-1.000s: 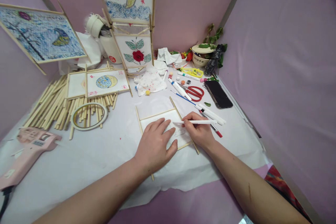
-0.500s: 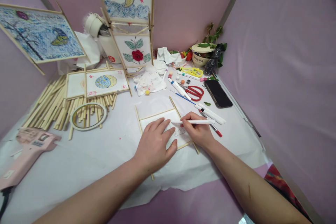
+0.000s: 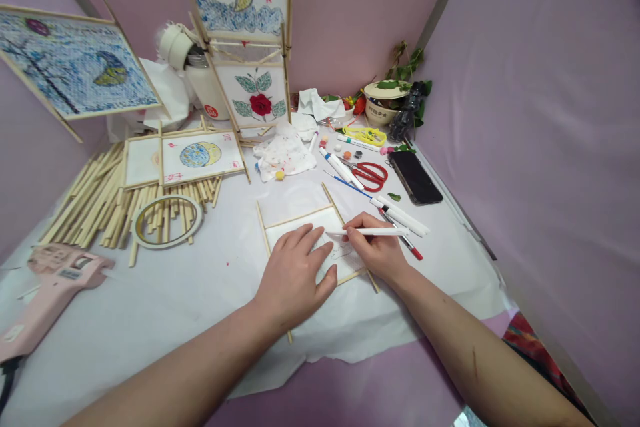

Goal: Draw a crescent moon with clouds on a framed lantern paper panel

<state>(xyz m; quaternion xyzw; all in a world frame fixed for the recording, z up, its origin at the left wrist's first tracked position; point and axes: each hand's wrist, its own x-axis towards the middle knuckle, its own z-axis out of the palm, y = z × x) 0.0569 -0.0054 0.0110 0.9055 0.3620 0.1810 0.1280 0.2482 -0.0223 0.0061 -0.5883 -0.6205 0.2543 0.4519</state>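
My left hand (image 3: 299, 273) lies flat with fingers spread over a white sheet (image 3: 323, 219) set in a frame of thin wooden sticks (image 3: 295, 217). Faint line drawing shows on the sheet between my two hands. In my right hand (image 3: 373, 247) a slim white pen (image 3: 383, 231) is pinched, lying nearly level, its tip at the paper close to my left fingertips. Part of the sheet and of the frame's left stick is hidden under my left hand.
To the right lie markers (image 3: 403, 215), red-handled scissors (image 3: 370, 175) and a black phone (image 3: 415, 177). On the left are a pink glue gun (image 3: 60, 293), a tape roll (image 3: 139, 213) and piled wooden sticks (image 3: 90, 200). Framed drawings (image 3: 255, 97) stand behind, near a lidded bowl (image 3: 380, 109).
The view has shifted very slightly. Both hands and the pen stay in nearly the same place over the sheet.
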